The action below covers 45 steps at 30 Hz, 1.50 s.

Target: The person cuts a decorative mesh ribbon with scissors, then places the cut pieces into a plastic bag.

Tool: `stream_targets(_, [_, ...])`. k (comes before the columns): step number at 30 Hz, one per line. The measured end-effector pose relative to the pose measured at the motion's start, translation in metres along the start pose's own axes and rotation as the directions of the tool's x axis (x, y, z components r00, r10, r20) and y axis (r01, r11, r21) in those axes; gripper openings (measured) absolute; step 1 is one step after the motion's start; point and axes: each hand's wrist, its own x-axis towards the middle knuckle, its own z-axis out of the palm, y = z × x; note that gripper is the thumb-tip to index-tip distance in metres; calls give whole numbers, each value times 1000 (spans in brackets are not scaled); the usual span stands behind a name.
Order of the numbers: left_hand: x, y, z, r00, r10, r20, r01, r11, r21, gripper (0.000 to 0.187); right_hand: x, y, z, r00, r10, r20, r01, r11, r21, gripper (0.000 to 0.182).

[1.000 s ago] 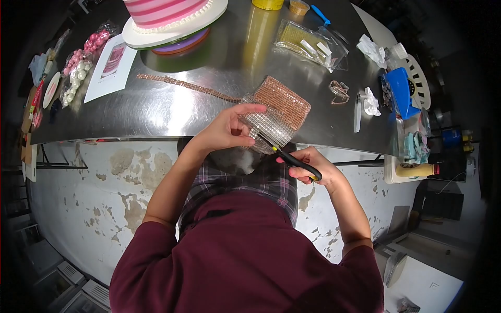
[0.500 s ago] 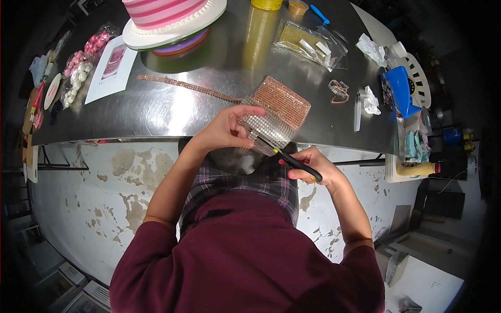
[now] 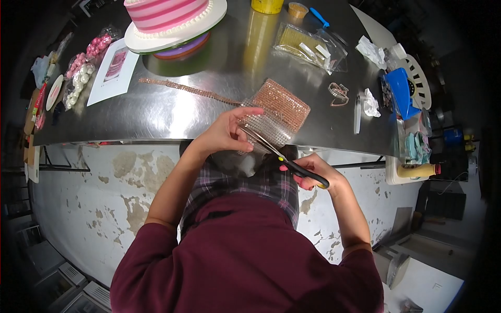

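A person stands at a steel table (image 3: 156,112). The left hand (image 3: 224,133) pinches a sheet of rhinestone mesh (image 3: 274,112) at the table's near edge. The right hand (image 3: 313,169) grips scissors (image 3: 282,156), whose blades have pushed further into the mesh since a moment ago, toward the left fingers, so the cut looks to be lengthening. A pink striped cake (image 3: 167,15) sits well beyond both hands.

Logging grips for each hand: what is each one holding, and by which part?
The left hand pinches the rhinestone mesh sheet at its near edge. The right hand holds the scissors by the black handles, blades in the mesh.
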Motion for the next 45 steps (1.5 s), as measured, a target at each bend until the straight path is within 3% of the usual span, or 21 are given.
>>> stream_targets(2, [1,0,-1,1000,8,2,-8,1000,-2,79,-4,5,-2,991,-119,53,121,992,-26,63])
stream_targets(3, [2,1,-2,1000,12,5,-12,1000,-1,80,-8,0,0,994,-101,41,101,995,4,68])
stream_targets(7, [26,6,7,997,75,33,-74,997,-16,81,-18,7,-2,929,-327,-173,335,942,19,59])
stream_targets(8, [37,6,8,995,88,53,-86,995,-42,79,-14,9,-2,857,-397,-329,389,917,-91,57])
stream_targets(10, [56,9,9,995,77,60,-71,993,-98,77,-1,12,5,613,-535,-582,427,844,-326,53])
stream_targets(12, [74,15,13,999,27,43,-20,987,-159,73,12,20,-2,392,-613,-686,327,790,-518,53])
stream_targets(15, [87,28,25,1000,10,18,-6,976,-219,68,27,29,2,261,-560,-786,408,802,-436,58])
stream_targets(19, [94,26,20,1000,-17,23,23,958,-286,67,39,45,16,92,-506,-858,371,817,-442,54])
stream_targets(22, [90,19,24,995,-98,36,104,961,-255,65,42,48,17,37,-537,-843,279,815,-508,54])
stream_targets(25, [81,15,17,981,-123,150,131,991,-42,63,37,47,9,24,-529,-849,260,823,-505,47])
stream_targets(26, [74,16,14,990,-118,83,114,992,52,63,35,46,4,27,-531,-847,252,823,-508,46])
stream_targets(28, [60,29,17,995,-87,-53,97,967,237,62,24,39,-7,123,-522,-844,248,839,-484,43])
stream_targets(30, [55,30,2,991,-41,-124,73,961,267,60,15,37,-19,240,-523,-818,194,851,-488,42])
stream_targets(32, [56,31,-9,970,92,-225,-22,955,296,54,17,38,-26,203,-554,-808,180,832,-525,49])
stream_targets(34, [59,42,-15,884,309,-350,-185,920,344,46,17,28,-23,175,-529,-831,79,849,-523,54])
stream_targets(37, [72,68,-7,676,542,-500,-309,824,475,29,20,-1,-8,175,-519,-836,-148,826,-544,58])
stream_targets(40, [84,92,16,371,841,-393,-585,541,605,17,35,-7,-13,152,-565,-811,-193,788,-585,62])
stream_targets(41, [85,97,17,305,893,-330,-593,449,669,13,39,-7,-16,119,-602,-790,-181,769,-613,61])
stream_targets(44, [88,96,9,236,953,-190,-543,291,787,10,47,-7,-23,80,-639,-765,-188,744,-641,59])
stream_targets(45, [91,88,4,265,944,-197,-502,309,807,9,48,-9,-25,89,-649,-756,-170,738,-653,55])
